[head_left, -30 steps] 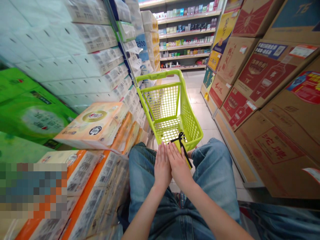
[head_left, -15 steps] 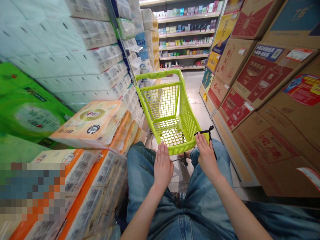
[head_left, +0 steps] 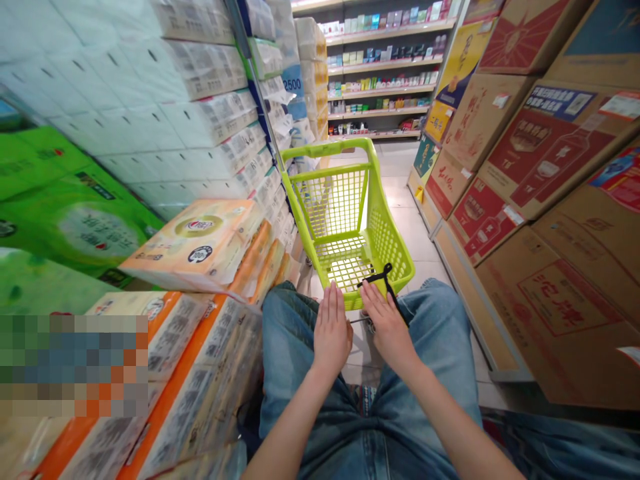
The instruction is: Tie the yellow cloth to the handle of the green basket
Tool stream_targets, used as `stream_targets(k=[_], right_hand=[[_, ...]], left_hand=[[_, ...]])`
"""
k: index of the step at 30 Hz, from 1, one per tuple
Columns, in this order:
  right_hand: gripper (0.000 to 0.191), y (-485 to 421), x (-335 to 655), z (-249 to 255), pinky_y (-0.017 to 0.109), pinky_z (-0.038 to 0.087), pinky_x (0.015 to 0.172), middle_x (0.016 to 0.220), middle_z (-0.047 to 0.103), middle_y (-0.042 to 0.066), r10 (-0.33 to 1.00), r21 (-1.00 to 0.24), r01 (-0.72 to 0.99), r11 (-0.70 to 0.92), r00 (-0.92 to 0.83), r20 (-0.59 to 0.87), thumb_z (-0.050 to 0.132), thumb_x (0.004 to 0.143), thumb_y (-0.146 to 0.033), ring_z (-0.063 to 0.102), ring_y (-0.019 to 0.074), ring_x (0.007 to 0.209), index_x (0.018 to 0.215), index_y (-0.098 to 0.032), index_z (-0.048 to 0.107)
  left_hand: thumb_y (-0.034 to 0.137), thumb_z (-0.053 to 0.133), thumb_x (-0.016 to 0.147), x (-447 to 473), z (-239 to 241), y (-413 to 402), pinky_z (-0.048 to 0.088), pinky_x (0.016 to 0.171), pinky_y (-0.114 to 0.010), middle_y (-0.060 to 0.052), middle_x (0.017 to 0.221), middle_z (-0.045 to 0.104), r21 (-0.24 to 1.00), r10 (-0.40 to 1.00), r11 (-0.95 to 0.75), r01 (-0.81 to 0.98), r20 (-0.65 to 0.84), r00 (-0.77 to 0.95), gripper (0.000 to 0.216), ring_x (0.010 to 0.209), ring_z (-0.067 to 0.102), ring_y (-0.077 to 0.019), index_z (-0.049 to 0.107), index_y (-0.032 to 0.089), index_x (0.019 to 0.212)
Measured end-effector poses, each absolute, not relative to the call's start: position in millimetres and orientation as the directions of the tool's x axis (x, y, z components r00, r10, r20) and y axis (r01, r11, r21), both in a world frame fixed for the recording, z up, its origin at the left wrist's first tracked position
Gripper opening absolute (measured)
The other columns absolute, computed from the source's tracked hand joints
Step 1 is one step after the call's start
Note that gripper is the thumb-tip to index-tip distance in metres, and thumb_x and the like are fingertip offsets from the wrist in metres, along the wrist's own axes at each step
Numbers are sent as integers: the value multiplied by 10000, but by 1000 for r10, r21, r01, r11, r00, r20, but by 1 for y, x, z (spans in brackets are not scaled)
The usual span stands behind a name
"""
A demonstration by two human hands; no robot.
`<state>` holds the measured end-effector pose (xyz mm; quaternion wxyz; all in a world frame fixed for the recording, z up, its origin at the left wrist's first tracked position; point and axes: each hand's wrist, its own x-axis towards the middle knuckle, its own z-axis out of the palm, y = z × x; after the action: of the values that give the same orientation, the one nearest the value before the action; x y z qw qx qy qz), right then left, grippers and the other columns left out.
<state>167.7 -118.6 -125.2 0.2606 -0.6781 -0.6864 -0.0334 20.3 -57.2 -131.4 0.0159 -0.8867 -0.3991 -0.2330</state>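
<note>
My left hand (head_left: 332, 330) is held palm down with its fingers stretched out side by side. Its fingertips lie near the close rim of a yellow-green shopping cart (head_left: 395, 227); whether they touch it I cannot tell. Beside it, my right hand (head_left: 390, 327) has its fingers laid over a small yellow-green piece with black trim and a black cord loop (head_left: 387, 269), which looks like a pouch. The right thumb is hidden under it. The cart's lattice basket stands between my knees and the far shelves.
Orange tissue packs (head_left: 195, 233) are stacked close on my left, beside white packs (head_left: 130, 120) and green packs (head_left: 90, 213). Cardboard cartons (head_left: 545, 287) rise along the right. Shelves of small boxes (head_left: 380, 67) cross the aisle's far end, beyond the tiled floor (head_left: 400, 173).
My right hand has moved left, towards my left hand, with the black-trimmed pouch moving along in it. The view has shifted slightly; my left hand keeps its flat pose.
</note>
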Motion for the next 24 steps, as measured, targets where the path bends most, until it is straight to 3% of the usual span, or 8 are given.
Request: stream_targets(k=[6,10,17,24], right_hand=[[979,-129,235,-125,555,274,1194,1603,330,104,867,-348,929,-124,272,418,339,672,89,252,231,1500,1582,-227,164],[921,-118,204,-123,570,280,1192,1596,333,136,844,-378,907,-185,344,412,352,699,81,262,267,1496,1574,-167,203],[820,-100,112,-125,517,333,1187,1591,347,113,905,-377,924,60,109,412,331,807,40,268,228,1495,1581,-165,155],[932,-122,186,-125,466,333,1186,1601,336,66,910,-335,915,225,-75,407,294,743,89,252,160,1497,1585,-256,92]], left_hand=[[65,488,838,22,-131,-58,320,1198,-474,-207,1624,220,190,703,-683,705,431,565,898,1521,139,-293,-35,70,1568],[64,493,837,21,-132,-58,321,1198,-472,-219,1618,230,189,706,-677,711,438,556,908,1521,138,-295,-52,60,1564],[53,478,831,19,-135,-57,313,1205,-470,-212,1614,248,106,693,-675,730,431,578,883,1521,123,-298,-7,59,1568],[75,482,847,23,-138,-57,331,1193,-459,-210,1619,235,168,702,-672,721,455,548,884,1518,158,-283,-30,73,1569]])
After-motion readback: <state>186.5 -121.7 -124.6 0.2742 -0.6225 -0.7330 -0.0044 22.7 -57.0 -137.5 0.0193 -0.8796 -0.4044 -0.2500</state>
